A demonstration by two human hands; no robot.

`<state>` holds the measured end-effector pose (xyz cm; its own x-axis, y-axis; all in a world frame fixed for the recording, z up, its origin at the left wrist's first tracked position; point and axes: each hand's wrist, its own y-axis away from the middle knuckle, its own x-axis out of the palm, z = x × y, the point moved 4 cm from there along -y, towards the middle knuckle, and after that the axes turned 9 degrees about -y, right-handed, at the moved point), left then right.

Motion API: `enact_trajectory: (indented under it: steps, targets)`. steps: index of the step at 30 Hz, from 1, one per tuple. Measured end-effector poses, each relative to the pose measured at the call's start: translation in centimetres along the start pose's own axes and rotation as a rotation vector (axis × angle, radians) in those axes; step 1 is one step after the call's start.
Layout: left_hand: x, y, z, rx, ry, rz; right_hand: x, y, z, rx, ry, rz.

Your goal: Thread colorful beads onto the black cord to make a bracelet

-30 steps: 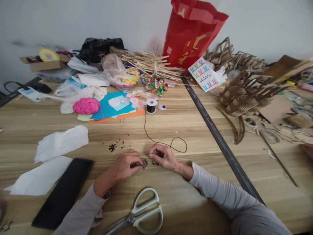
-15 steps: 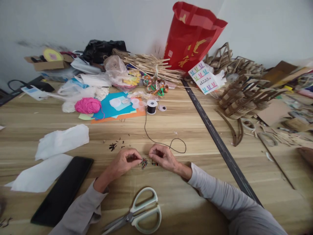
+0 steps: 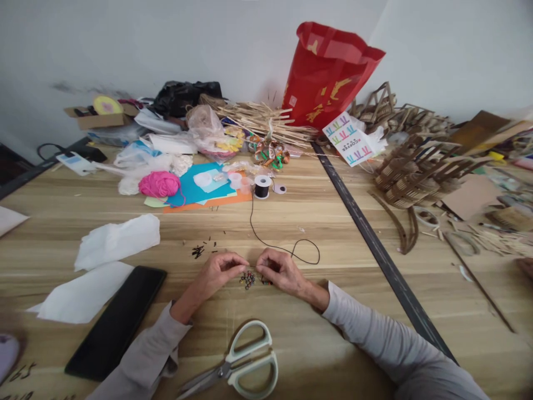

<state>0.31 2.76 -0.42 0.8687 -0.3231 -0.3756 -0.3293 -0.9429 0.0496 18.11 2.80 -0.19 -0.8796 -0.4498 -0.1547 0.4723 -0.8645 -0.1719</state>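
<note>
Both my hands rest on the wooden table near its front edge. My left hand has its fingertips pinched together just left of a small cluster of coloured beads. My right hand is curled, pinching the end of a thin black cord beside the beads. The cord loops back across the table to a black spool. What the left fingertips hold is too small to make out.
White-handled scissors lie near the front edge, a black phone and white tissue sheets to the left. Pink yarn, coloured paper, bags, a red bag and woven strips crowd the back and right. Another person's hand shows far right.
My left hand has lifted slightly off the beads, its fingertips drawing toward the right hand. The view has shifted a little; the beads and cord stay in place.
</note>
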Motion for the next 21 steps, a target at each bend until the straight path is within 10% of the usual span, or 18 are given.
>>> enact_trajectory:
  steps: [21]
  targets:
    - [0.1,-0.1,1.2,-0.040,0.062,-0.001,0.3,0.1,0.6,-0.062,0.046,0.021]
